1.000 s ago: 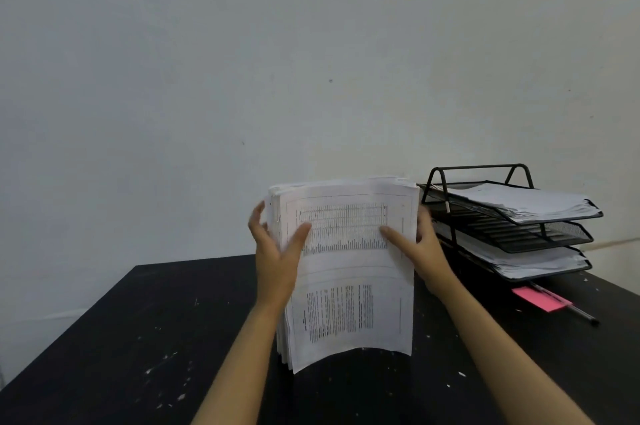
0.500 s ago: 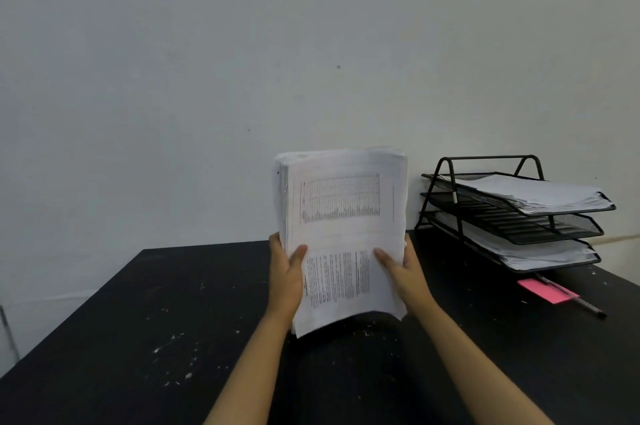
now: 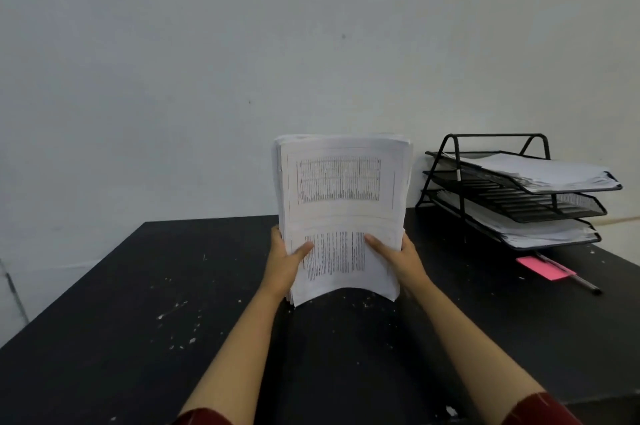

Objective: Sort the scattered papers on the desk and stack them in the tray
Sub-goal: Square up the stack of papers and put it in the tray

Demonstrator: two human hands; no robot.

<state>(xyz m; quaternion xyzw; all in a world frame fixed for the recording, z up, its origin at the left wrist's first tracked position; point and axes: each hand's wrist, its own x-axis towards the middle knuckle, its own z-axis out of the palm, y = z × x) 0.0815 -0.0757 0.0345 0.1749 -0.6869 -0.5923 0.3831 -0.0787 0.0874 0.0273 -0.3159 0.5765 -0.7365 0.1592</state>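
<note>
Both forearms reach forward over the black, paint-flecked bench [image 3: 145,320], and the two hands hold a thick stack of white printed papers [image 3: 341,213] upright near the middle of the bench toward its far edge, the lower edge bowed. The left hand [image 3: 285,265] grips the stack's lower left side, thumb across the front sheet, while the right hand [image 3: 398,256] grips the lower right side the same way. The black three-tier wire mesh tray [image 3: 519,196] stands at the far right corner, papers in its top and bottom tiers.
</note>
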